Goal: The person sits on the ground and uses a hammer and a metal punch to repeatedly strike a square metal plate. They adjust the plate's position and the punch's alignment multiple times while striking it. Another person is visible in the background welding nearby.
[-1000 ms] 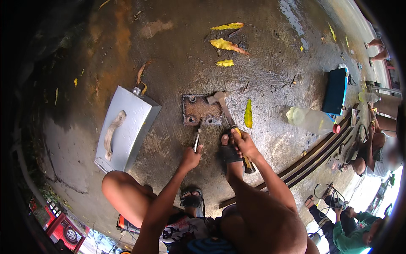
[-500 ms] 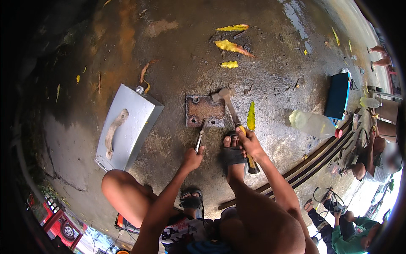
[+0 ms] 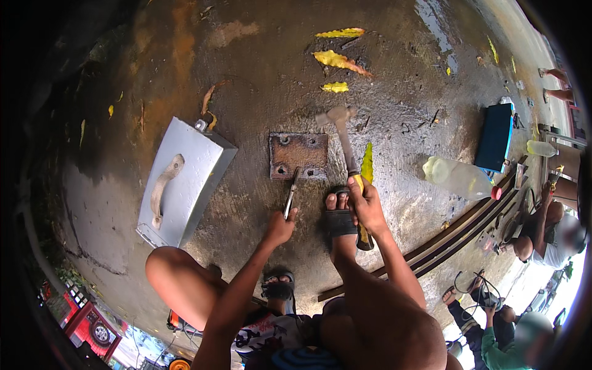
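Observation:
My left hand (image 3: pixel 280 226) is closed on a slim metal tool (image 3: pixel 289 201), perhaps pliers, whose tip rests on the lower part of a rusty square plate (image 3: pixel 287 151) with holes near its corners, lying on wet concrete. In my right hand (image 3: pixel 365 208) is a hammer (image 3: pixel 338 123) with a yellow and black handle; its blurred head is above and right of the plate. My sandaled foot (image 3: pixel 339 222) is beside the handle, right below the plate.
A silver box (image 3: pixel 185 185) with a handle lies left. Rightward are a large plastic bottle (image 3: pixel 456 176), a blue case (image 3: pixel 493 137), long steel bars (image 3: pixel 431 254) and yellow leaves (image 3: pixel 336 60). Other people (image 3: pixel 546 237) (image 3: pixel 505 345) sit at right, one near cables.
The hammer head has risen away from the plate's upper right corner and is now blurred. My left hand and its tool have stayed at the plate.

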Demonstrator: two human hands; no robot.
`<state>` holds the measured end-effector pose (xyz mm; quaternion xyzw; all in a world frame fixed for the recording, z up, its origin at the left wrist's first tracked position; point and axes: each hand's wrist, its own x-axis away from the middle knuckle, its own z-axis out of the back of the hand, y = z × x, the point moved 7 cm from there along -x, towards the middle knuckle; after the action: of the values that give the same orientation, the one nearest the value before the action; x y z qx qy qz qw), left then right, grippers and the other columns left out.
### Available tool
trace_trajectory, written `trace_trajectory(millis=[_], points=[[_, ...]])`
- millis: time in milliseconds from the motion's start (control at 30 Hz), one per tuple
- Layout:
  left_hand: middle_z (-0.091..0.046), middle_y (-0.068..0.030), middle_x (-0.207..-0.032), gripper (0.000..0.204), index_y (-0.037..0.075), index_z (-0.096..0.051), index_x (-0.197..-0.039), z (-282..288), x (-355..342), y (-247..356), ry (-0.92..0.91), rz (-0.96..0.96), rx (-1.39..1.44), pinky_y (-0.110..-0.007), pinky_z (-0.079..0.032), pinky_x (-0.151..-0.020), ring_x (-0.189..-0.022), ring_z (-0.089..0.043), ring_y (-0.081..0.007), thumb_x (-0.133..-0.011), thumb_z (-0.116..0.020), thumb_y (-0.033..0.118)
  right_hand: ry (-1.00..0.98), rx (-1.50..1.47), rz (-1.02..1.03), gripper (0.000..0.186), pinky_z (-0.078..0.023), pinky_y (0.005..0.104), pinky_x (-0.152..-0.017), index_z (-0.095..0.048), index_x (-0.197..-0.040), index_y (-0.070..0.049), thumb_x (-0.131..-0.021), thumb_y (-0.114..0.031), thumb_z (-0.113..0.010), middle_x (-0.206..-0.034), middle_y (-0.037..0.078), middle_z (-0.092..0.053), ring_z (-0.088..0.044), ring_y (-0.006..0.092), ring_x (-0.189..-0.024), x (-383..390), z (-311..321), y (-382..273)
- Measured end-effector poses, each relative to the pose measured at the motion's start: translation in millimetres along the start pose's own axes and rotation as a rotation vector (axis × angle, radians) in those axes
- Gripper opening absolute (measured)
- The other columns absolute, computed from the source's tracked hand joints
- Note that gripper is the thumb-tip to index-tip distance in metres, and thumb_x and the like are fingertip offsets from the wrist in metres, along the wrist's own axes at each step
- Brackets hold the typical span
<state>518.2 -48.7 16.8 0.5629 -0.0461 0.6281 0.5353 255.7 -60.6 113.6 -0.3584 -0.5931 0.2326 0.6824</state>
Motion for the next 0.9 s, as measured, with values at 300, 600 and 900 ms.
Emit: trace_trajectory(millis=[300, 600, 900], points=[[-0.061, -0.0212, -0.062, 0.059, -0.006, -0.061, -0.077, 8, 4, 3, 0.113, -0.033, -0.002, -0.052, -0.045, -0.061, -0.062, -0.064, -0.0421, -0.105, -0.056, 0.046, -0.005, 0.106, -0.124, 0.041, -0.042, 0.0305, -0.040, -0.056, -0.102, -0.001, -0.108, -0.041, -0.056, -0.063, 0.003, -0.055, -0.052, 0.0122, -0.044, -8, -4, 19], [-0.059, -0.0192, -0.061, 0.063, -0.005, -0.059, -0.076, 2, -1, 4, 0.015, 0.016, -0.013, -0.051, -0.045, -0.062, -0.061, -0.062, -0.0404, -0.105, -0.055, 0.050, -0.098, 0.065, -0.079, 0.036, -0.038, 0.0273, -0.036, -0.053, -0.099, -0.004, -0.109, -0.038, -0.053, -0.060, -0.001, -0.054, -0.047, 0.0083, -0.041, -14, -29, 29], [-0.062, -0.0244, -0.069, 0.059, -0.006, -0.062, -0.084, -1, 7, 19, -0.005, 0.010, -0.041, -0.052, -0.047, -0.065, -0.067, -0.064, -0.0448, -0.105, -0.056, 0.049, 0.065, 0.382, 0.227, 0.045, -0.041, 0.0288, -0.037, -0.057, -0.111, 0.000, -0.108, -0.044, -0.054, -0.057, 0.002, -0.054, -0.050, 0.0112, -0.040, -27, 2, 30]])
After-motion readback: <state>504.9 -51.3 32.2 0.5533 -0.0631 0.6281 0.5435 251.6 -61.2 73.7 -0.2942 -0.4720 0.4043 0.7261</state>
